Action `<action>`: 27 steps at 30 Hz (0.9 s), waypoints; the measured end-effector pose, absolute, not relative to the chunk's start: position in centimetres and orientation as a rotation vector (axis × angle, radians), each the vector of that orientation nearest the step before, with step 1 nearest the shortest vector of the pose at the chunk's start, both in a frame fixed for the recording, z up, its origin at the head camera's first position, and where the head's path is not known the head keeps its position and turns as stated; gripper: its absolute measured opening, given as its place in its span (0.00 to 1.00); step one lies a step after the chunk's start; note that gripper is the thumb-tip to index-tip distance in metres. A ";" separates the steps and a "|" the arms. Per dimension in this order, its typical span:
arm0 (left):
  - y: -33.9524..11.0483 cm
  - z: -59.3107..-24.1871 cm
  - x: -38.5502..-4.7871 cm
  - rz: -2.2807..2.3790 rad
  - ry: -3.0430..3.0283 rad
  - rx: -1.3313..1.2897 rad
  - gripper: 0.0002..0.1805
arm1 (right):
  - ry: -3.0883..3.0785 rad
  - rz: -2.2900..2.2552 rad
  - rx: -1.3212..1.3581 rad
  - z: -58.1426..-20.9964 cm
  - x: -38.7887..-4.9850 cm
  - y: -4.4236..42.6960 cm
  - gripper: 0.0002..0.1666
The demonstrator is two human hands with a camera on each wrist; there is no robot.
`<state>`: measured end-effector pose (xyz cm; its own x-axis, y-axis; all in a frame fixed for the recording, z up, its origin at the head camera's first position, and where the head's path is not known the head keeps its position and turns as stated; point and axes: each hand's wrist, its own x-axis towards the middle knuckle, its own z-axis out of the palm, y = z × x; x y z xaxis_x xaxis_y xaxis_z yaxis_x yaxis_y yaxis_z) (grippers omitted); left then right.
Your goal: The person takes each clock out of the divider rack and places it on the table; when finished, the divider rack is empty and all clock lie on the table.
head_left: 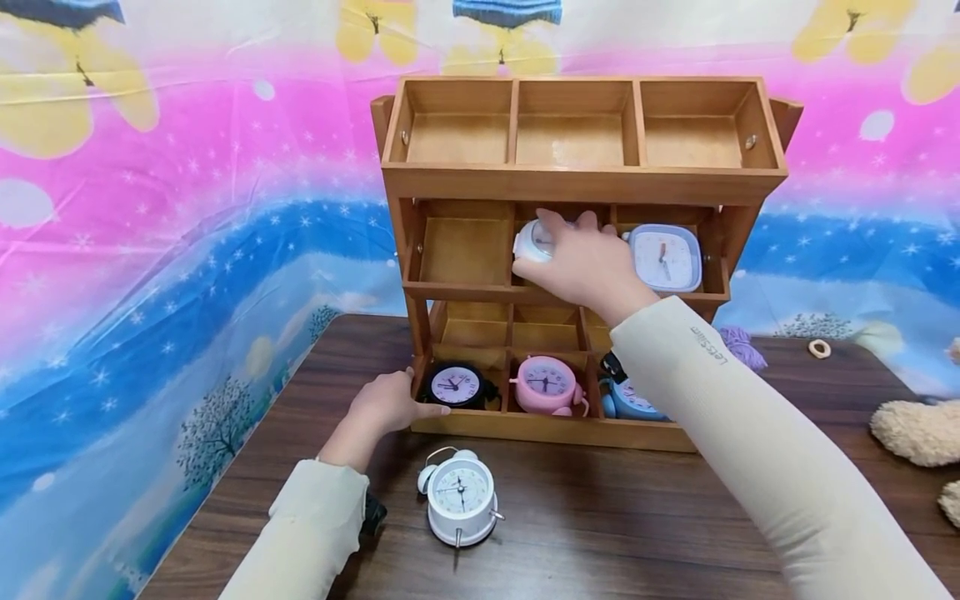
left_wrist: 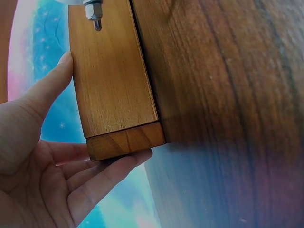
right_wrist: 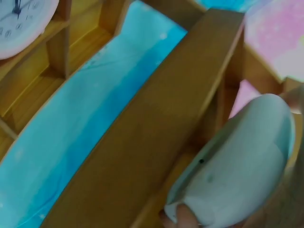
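My right hand (head_left: 588, 262) grips a white clock (head_left: 534, 242) at the middle compartment of the wooden rack's middle tier. Its rounded white casing (right_wrist: 237, 166) fills much of the right wrist view, with fingertips at its edge; most of its dial is hidden. At the lower left corner of the wooden rack (head_left: 555, 429), my left hand (head_left: 386, 402) holds the end, thumb on one side and fingers on the other in the left wrist view. A white twin-bell alarm clock (head_left: 461, 492) stands on the table in front of the rack.
Beside the right hand sits a pale lavender square clock (head_left: 665, 258). On the bottom tier are black (head_left: 454, 385), pink (head_left: 546, 383) and blue (head_left: 633, 402) clocks, the last partly behind my sleeve. Purple yarn (head_left: 742, 348), a small ring (head_left: 819, 348) and plush (head_left: 915, 432) lie right.
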<state>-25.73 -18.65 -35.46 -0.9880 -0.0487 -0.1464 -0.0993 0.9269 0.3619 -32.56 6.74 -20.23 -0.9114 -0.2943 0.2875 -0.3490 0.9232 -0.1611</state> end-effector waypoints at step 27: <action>-18.6 -35.5 -25.7 0.551 2.954 -0.084 0.54 | -2.966 0.230 0.836 -32.4 -19.3 10.3 0.52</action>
<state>-25.67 -18.65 -35.54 -0.9893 -0.0299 -0.1427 -0.0794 0.9315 0.3550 -19.28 10.25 -32.37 -0.8524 -0.5151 0.0899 -0.5228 0.8426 -0.1291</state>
